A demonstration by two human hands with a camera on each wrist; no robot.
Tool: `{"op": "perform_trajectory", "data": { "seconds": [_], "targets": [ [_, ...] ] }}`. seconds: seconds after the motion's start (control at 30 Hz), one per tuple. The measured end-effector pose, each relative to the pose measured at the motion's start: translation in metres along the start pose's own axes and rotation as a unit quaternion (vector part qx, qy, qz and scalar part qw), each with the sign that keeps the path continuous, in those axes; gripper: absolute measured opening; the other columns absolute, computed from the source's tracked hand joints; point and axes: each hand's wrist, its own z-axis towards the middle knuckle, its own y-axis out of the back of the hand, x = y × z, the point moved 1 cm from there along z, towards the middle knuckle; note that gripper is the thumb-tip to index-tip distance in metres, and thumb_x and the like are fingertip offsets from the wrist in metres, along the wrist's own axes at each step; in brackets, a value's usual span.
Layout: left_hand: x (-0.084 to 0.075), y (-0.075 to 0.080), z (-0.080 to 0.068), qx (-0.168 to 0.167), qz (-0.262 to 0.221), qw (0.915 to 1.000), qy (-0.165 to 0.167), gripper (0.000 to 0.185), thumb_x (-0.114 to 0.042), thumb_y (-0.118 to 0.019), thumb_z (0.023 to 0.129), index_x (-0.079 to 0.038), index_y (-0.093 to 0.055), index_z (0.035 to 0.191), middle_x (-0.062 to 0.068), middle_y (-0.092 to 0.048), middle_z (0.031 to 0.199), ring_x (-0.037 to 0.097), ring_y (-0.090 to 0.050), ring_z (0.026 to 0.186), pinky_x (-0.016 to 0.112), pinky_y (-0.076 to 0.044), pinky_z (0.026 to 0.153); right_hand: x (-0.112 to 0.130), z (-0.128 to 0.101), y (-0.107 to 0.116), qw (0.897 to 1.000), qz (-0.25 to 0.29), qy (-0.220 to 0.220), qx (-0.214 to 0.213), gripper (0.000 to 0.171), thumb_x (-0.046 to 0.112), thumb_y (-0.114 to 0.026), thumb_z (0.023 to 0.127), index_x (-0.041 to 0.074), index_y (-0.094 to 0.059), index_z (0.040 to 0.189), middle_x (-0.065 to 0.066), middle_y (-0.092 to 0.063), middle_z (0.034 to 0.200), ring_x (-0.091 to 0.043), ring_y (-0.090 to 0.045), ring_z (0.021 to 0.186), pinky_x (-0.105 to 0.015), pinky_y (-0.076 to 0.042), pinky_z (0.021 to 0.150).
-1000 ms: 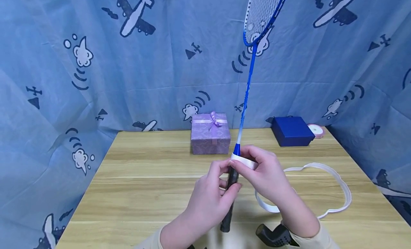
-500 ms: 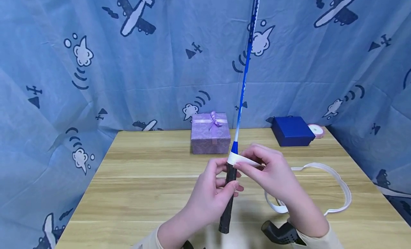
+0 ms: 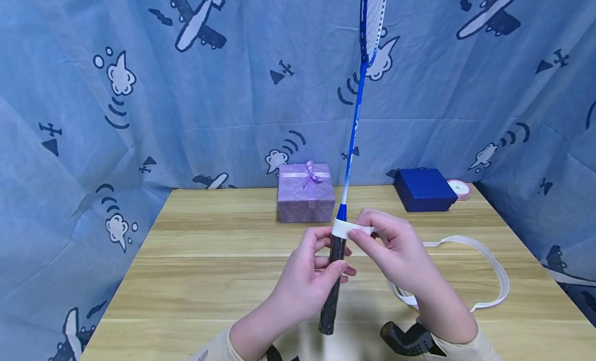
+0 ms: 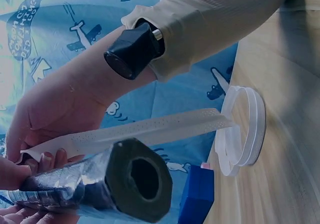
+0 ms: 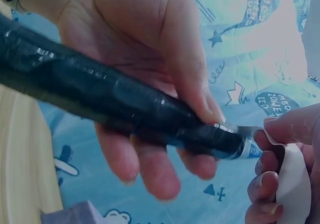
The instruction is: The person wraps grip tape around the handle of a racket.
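A badminton racket with a blue shaft (image 3: 355,123) stands nearly upright over the table, its strung head cut off by the top of the head view. My left hand (image 3: 298,281) holds the black handle (image 3: 331,299) between thumb and fingers. White grip tape (image 3: 344,228) goes round the handle's top, just below the blue cone. Its free part is pinched between thumb and fingers of my right hand (image 3: 396,247). In the left wrist view the perforated tape (image 4: 135,134) runs down from that hand to the table. The right wrist view shows the handle (image 5: 125,98) lying across the left fingers.
Loose tape (image 3: 498,273) lies in a loop on the wooden table (image 3: 209,278), at the right. Behind stand a purple gift box (image 3: 304,200) with a bow, a dark blue box (image 3: 426,190) and a ribbon roll (image 3: 460,189). A patterned curtain (image 3: 223,102) encloses the back and sides.
The racket has turned about its long axis: its head went from angled, to edge-on, to angled the other way. My right hand has shifted slightly right with the tape.
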Motion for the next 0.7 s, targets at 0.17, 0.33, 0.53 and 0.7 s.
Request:
{"op": "perform_trajectory", "data": {
  "seconds": [0.17,0.33,0.53,0.7],
  "targets": [
    [-0.0004,0.0001,-0.0004,0.007,0.0,0.9999,-0.013,0.046,0.006,-0.057,0.101,-0.008,-0.04,0.142,0.027,-0.061,0.124,0.031,-0.077,0.092,0.036,-0.065,0.083,-0.0007,0.001,0.0011,1.0,-0.006,0.006,-0.008,0.028,-0.009,-0.067,0.094,0.018,-0.064,0.086,0.005,-0.058,0.081,-0.012,-0.053,0.075,-0.031,-0.041,0.056],
    [-0.0014,0.0011,-0.0009,0.03,-0.023,0.9991,-0.015,0.047,0.005,-0.055,0.102,-0.01,-0.038,0.144,0.026,-0.06,0.126,0.037,-0.076,0.094,0.04,-0.065,0.085,-0.0032,0.0012,0.0025,1.0,-0.013,0.012,-0.014,0.027,-0.01,-0.068,0.093,0.016,-0.065,0.085,0.006,-0.057,0.079,-0.012,-0.052,0.073,-0.031,-0.041,0.055],
    [-0.0027,0.0008,-0.0005,0.066,-0.06,0.9957,-0.024,0.048,0.006,-0.049,0.104,-0.012,-0.036,0.147,0.025,-0.057,0.13,0.046,-0.073,0.097,0.044,-0.063,0.089,-0.0047,0.0013,0.0031,1.0,0.01,0.005,-0.015,0.026,-0.011,-0.068,0.092,0.013,-0.064,0.083,0.002,-0.059,0.078,-0.014,-0.054,0.076,-0.032,-0.043,0.058],
    [-0.0013,0.0001,0.0001,0.102,-0.075,0.9899,-0.063,0.046,0.006,-0.043,0.105,-0.009,-0.032,0.148,0.03,-0.053,0.131,0.056,-0.068,0.099,0.045,-0.062,0.094,-0.005,0.0009,0.0038,0.999,0.037,0.002,-0.016,0.026,-0.013,-0.068,0.091,0.012,-0.065,0.084,0.0,-0.06,0.079,-0.015,-0.055,0.077,-0.031,-0.044,0.061]
  ]
}}
